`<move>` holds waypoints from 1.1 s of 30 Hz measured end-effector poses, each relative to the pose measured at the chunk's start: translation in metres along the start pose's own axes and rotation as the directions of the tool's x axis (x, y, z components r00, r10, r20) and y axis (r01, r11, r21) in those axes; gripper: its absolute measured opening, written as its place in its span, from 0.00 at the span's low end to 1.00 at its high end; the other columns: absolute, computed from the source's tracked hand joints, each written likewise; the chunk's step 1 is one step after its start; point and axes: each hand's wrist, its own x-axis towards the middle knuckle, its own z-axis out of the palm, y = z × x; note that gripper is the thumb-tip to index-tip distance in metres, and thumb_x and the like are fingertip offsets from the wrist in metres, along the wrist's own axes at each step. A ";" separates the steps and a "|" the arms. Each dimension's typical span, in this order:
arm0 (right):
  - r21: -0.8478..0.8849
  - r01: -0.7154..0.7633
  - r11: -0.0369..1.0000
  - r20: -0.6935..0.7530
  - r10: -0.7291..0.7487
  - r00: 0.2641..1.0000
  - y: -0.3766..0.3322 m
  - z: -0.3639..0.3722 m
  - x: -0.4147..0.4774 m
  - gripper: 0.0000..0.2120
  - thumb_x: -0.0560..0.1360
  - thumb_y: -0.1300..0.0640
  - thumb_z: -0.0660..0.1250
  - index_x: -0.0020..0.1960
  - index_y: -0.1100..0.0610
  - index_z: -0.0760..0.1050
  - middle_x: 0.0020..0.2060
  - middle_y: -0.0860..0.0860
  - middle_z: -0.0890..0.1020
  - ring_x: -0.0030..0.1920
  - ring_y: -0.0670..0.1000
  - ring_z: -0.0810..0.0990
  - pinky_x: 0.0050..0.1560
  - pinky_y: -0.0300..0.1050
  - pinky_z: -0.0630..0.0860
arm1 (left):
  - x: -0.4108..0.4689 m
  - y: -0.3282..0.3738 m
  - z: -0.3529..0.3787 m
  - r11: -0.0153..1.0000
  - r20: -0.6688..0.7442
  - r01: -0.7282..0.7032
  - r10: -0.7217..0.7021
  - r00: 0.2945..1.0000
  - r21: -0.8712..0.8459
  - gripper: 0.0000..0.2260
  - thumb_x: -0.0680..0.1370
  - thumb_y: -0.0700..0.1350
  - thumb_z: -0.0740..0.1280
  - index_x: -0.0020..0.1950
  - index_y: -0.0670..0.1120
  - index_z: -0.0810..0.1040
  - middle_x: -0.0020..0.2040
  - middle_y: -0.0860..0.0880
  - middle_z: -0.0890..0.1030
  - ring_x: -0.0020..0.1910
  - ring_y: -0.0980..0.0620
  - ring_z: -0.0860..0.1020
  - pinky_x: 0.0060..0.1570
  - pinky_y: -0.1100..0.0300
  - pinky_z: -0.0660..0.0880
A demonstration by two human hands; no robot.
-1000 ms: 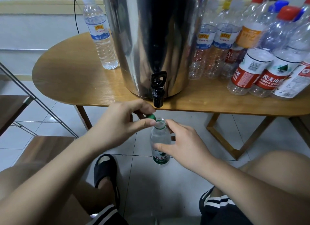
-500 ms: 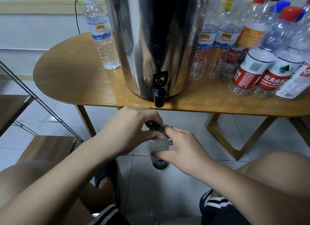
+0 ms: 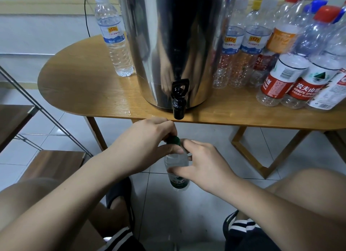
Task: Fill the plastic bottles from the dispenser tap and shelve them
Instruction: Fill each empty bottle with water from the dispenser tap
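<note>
Bottle [image 3: 177,162] upright in the air below the front edge of the table [image 3: 84,86], just under and a little nearer than the black tap [image 3: 179,99]. Clear, with a green label near the base; water level hard to tell. Held from both sides: left hand [image 3: 148,144] curled over the top, thumb and fingertips pinching the green cap [image 3: 174,140] on the neck; right hand [image 3: 204,164] wrapped round the upper body, thumb across the front, other fingers behind.

Above, steel dispenser [image 3: 174,45] standing on the table, tap jutting out past the edge, reflections of the arms on its wall. Left of it, one capped water bottle [image 3: 114,39] standing alone. Right of it, crowd of plastic bottles [image 3: 280,54] packed close together, with red, blue, yellow and white caps.

At far left, wooden shelves [image 3: 52,164] on a thin metal frame. On the tiled floor between the knees, dark slipper [image 3: 119,194] on one foot.
</note>
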 end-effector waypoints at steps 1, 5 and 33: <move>0.001 -0.004 1.000 -0.005 0.004 1.000 0.000 0.000 0.000 0.21 0.67 0.34 0.74 0.53 0.43 0.75 0.47 0.45 0.82 0.51 0.50 0.82 0.51 0.57 0.82 | 0.000 0.001 0.000 1.000 0.006 -0.015 0.015 1.000 -0.001 0.17 0.77 0.65 0.70 0.55 0.53 0.82 0.48 0.59 0.77 0.46 0.58 0.73 0.43 0.63 0.72; 0.011 -0.013 1.000 -0.022 0.013 1.000 0.001 -0.001 0.000 0.24 0.68 0.36 0.79 0.60 0.42 0.78 0.50 0.42 0.82 0.53 0.48 0.82 0.55 0.54 0.83 | -0.001 0.000 -0.002 0.995 0.085 -0.092 0.095 0.992 -0.046 0.12 0.81 0.46 0.76 0.64 0.54 0.82 0.54 0.59 0.78 0.55 0.57 0.77 0.53 0.61 0.76; 0.061 -0.019 0.998 -0.095 0.024 0.995 -0.004 -0.030 -0.003 0.23 0.67 0.41 0.83 0.60 0.39 0.81 0.50 0.37 0.84 0.53 0.39 0.82 0.51 0.43 0.82 | -0.003 -0.005 0.000 0.960 -0.050 -0.011 -0.003 0.999 -0.279 0.13 0.80 0.59 0.74 0.61 0.54 0.82 0.56 0.60 0.84 0.58 0.56 0.82 0.54 0.60 0.78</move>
